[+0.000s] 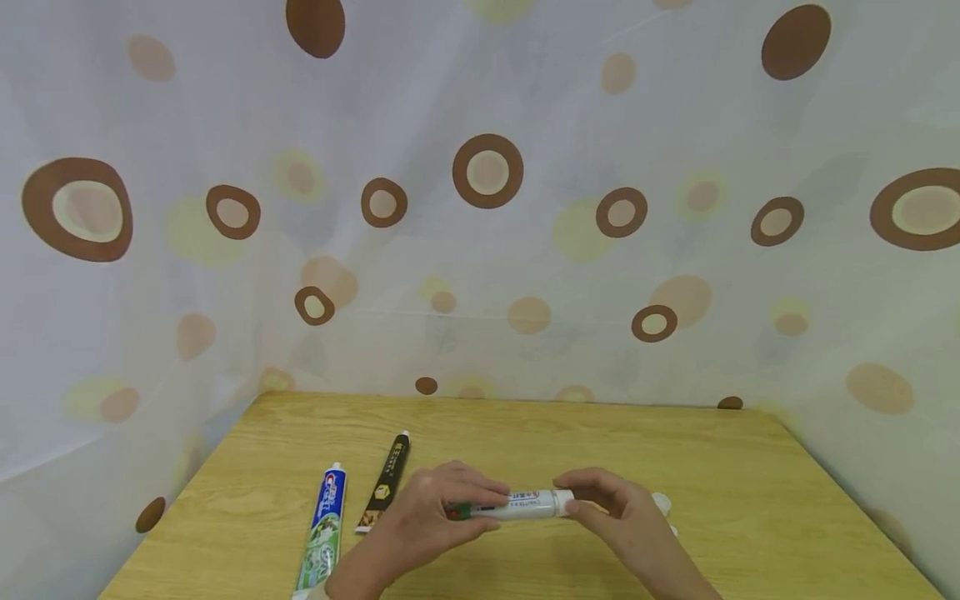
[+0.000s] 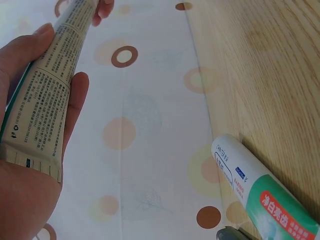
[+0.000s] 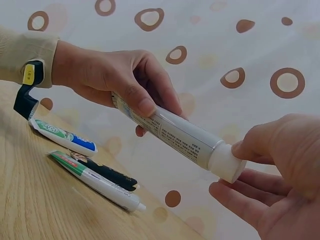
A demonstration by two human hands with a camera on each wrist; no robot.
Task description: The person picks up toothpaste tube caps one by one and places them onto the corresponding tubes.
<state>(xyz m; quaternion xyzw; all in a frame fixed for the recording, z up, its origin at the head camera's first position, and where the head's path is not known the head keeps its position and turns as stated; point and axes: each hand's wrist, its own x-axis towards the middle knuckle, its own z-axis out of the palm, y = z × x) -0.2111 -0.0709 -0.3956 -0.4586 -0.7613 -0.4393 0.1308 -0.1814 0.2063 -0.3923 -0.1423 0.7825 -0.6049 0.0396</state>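
My left hand [image 1: 431, 512] grips a toothpaste tube [image 1: 528, 505] around its body, the thumb on one side and the fingers on the other. The tube is held up off the table and slants down toward its capped end in the right wrist view. Its pale back, covered in small print, faces the left wrist view. The thumb and fingers of my right hand [image 1: 622, 510] pinch the wide white cap [image 3: 227, 163] at the tube's end. Part of the tube's tail is hidden by the left hand in the head view.
A blue and green toothpaste tube [image 1: 326, 525] and a black tube [image 1: 385, 483] lie on the wooden table [image 1: 600, 442] to the left. Beside the black one lies a white and green tube [image 3: 102, 185]. Small white caps [image 1: 662, 503] sit behind the right hand. A dotted curtain surrounds the table.
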